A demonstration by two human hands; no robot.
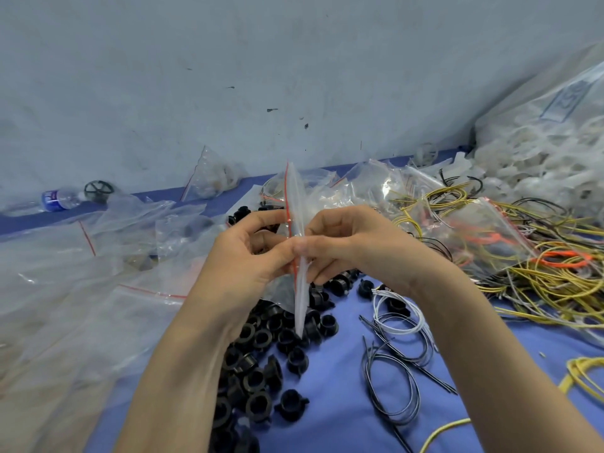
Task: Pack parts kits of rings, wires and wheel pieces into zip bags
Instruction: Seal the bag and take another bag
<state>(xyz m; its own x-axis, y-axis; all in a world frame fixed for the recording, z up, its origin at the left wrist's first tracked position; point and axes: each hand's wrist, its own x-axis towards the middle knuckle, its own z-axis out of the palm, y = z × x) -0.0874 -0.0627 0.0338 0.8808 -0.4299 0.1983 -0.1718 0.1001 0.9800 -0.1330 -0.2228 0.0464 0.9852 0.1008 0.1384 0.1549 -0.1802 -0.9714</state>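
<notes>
1. Head view: two bare hands meet mid-frame over a blue table cover (340, 403). The left hand (242, 253) and right hand (353, 246) share one small clear zip bag with a red zip line (295, 197).
2. The bag stands upright, seen edge-on. Its top pokes up above the fingers, and its lower end hangs below the hands, over the rings.
3. Grip, left hand: thumb & forefinger pinch the bag on its red-line side, other fingers curled behind.
4. Grip, right hand: thumb & forefinger pinch the opposite face. The two thumb tips meet at the bag.
5. The bag looks flat; can't tell if anything is inside.
6. A pile of black plastic rings (261, 348) lies under the hands & runs along the left forearm to the bottom edge.
7. Wires on the cover, right of the rings: a white wire coil (398, 315) just below the right wrist, then a black wire coil (392, 387) nearer the camera.
8. Right side: a tangle of yellow wires (539, 289) w/ orange wires (562, 259) mixed in, partly under clear bags.
9. Left side: a heap of empty clear bags (81, 273), some w/ red zip lines.
10. Back left, by the grey wall (228, 76): a clear water bottle with a blue label (58, 199) on its side, w/ a black spoked wheel piece (98, 190) just beside it.
11. A small clear bag of white parts (215, 178) leans on the wall behind the hands.
12. Far right: a big clear sack of white parts (539, 152).
</notes>
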